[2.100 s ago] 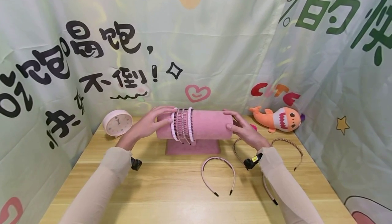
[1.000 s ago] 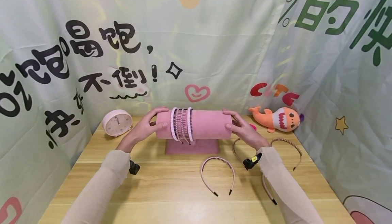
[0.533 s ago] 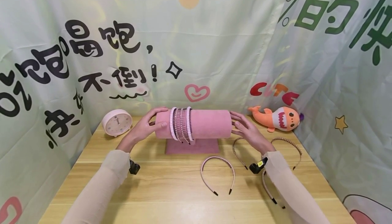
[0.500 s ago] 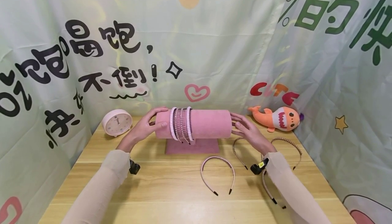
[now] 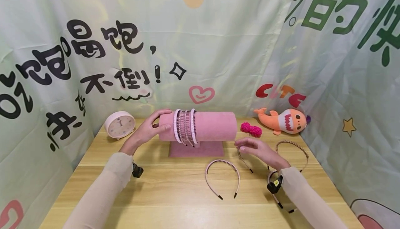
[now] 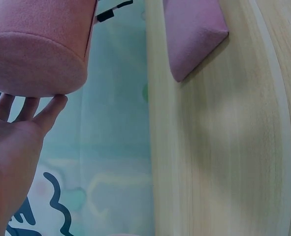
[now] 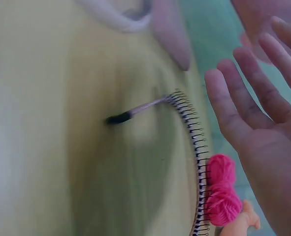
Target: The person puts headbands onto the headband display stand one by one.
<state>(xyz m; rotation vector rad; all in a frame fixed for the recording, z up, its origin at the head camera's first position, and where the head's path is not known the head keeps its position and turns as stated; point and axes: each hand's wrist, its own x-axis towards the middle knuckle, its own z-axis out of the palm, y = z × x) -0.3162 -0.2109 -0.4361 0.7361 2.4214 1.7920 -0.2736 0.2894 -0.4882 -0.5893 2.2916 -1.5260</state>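
Observation:
A pink, velvety roll-shaped display stand [image 5: 215,126] stands at the back middle on a flat pink base. Several headbands [image 5: 185,127] are strapped round its left half, the outer ones white. My left hand [image 5: 142,133] holds the roll's left end, thumb on the front and fingers over the top. In the left wrist view, fingertips [image 6: 51,109] touch the end face's edge. My right hand [image 5: 260,150] is off the roll, over the table to its lower right, palm bare in the right wrist view. Beneath it lies a toothed headband [image 7: 197,147], partly hidden in the head view.
On the table in front of the stand lies a pink headband [image 5: 218,161]. Further headbands lie at the right, one a brown headband [image 5: 303,149], others partly under my right forearm. Bright pink yarn [image 5: 251,130], an orange plush toy [image 5: 289,121] and a round clock [image 5: 120,125] stand at the back.
My left hand slid from the headbands to the roll's end and stayed there. My right hand let go of the roll's right end and moved down and right, uncovering the pink yarn.

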